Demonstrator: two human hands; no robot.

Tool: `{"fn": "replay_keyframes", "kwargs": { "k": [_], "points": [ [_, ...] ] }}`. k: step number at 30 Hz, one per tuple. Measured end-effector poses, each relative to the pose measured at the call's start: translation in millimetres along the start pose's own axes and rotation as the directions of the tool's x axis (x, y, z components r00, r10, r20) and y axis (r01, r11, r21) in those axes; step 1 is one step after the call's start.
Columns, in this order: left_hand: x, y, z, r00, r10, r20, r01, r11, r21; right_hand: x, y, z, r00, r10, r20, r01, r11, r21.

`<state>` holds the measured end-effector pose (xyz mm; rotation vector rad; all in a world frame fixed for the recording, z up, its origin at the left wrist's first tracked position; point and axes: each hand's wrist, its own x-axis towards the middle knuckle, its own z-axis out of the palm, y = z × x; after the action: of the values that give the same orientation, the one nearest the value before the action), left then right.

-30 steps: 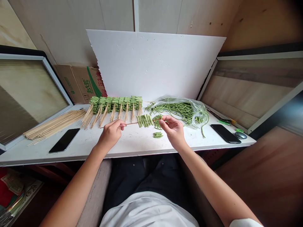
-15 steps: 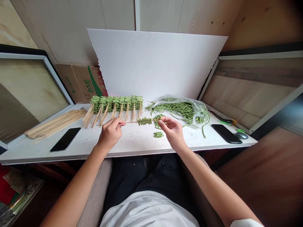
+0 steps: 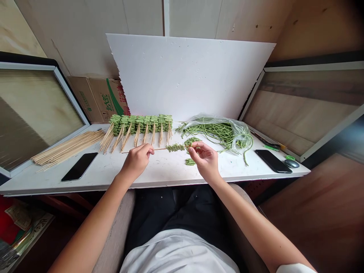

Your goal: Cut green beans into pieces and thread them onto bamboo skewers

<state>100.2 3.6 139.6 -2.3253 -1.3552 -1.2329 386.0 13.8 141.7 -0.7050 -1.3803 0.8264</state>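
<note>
My left hand (image 3: 137,161) grips a thin bamboo skewer (image 3: 142,150) near its blunt end. Cut pieces of green yardlong bean (image 3: 174,148) are threaded along the skewer in a zigzag bunch. My right hand (image 3: 206,161) pinches at the skewer's far end, where a bean seems to sit between thumb and forefinger, though the fingers partly hide it. A small heap of bean pieces (image 3: 192,141) lies just behind those fingers, and another (image 3: 190,162) lies just in front. Finished bean skewers (image 3: 140,125) stand in a row beyond my hands.
A white table (image 3: 159,170) holds loose bamboo skewers (image 3: 68,146), a black phone (image 3: 79,167) and another phone (image 3: 273,161). A plastic bag of long beans (image 3: 216,132) lies at the back right, near scissors (image 3: 267,144). A white foam board (image 3: 187,76) stands behind.
The beans on the skewer sit in a tighter bunch and have shifted right along it. My right hand has moved slightly left, and my left hand slightly right.
</note>
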Motion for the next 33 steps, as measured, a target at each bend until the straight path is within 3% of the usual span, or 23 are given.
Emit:
{"fn": "replay_keyframes", "kwargs": {
  "k": [5,12,19,23,28,33],
  "points": [
    [0,4,-1.4,0.999,0.007,-0.051,-0.008,0.999,-0.038,2,0,0,0.999,0.035,0.014,-0.036,0.999,0.028],
    [2,8,-4.5,0.989,0.05,-0.142,-0.046,0.998,0.038,1,0,1,0.997,0.068,0.032,-0.067,0.997,-0.023],
    [1,1,-1.5,0.993,0.025,-0.114,-0.025,1.0,0.005,3,9,-2,0.998,0.035,0.051,-0.031,0.996,-0.081],
    [0,-5,3.1,0.995,-0.049,-0.084,0.046,0.998,-0.033,8,17,-6,0.995,-0.019,0.1,0.036,0.984,-0.174],
    [1,-16,5.1,0.982,-0.155,-0.105,0.149,0.987,-0.064,31,38,-36,0.976,-0.13,0.172,0.193,0.886,-0.421],
    [-1,-37,8.1,0.979,-0.201,-0.031,0.198,0.977,-0.075,64,75,-76,0.993,0.052,0.103,0.024,0.779,-0.627]
  ]
}}
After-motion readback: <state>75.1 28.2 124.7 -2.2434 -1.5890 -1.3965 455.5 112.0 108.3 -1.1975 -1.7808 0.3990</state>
